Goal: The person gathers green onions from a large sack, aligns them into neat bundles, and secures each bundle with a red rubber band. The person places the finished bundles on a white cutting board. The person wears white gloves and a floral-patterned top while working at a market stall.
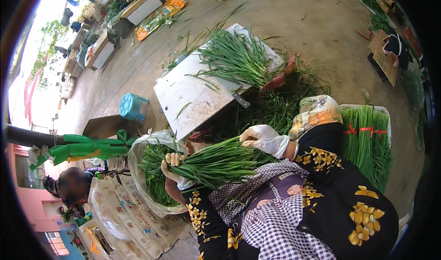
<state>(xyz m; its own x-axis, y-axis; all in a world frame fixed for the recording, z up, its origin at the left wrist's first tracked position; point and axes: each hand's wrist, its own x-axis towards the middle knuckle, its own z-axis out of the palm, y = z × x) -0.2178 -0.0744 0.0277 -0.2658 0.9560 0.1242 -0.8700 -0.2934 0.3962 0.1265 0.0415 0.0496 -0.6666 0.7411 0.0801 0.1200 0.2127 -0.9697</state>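
My left hand, in a pale glove, grips a bunch of long green chives across my lap. The bunch fans out to the right, towards my other hand. At its upper edge my right hand, in a white glove, has its fingers curled against the end of a few leaves. Just beyond my left hand, a clear plastic bag holds more greens. A white board in front of me carries a loose heap of chives. At the board's near edge lies a knife with a dark handle.
Cut leaves litter the floor beside the board. At right stands a white crate of chives in red-tied bundles. A blue stool and woven sacks are at left. Another person is beyond the sacks.
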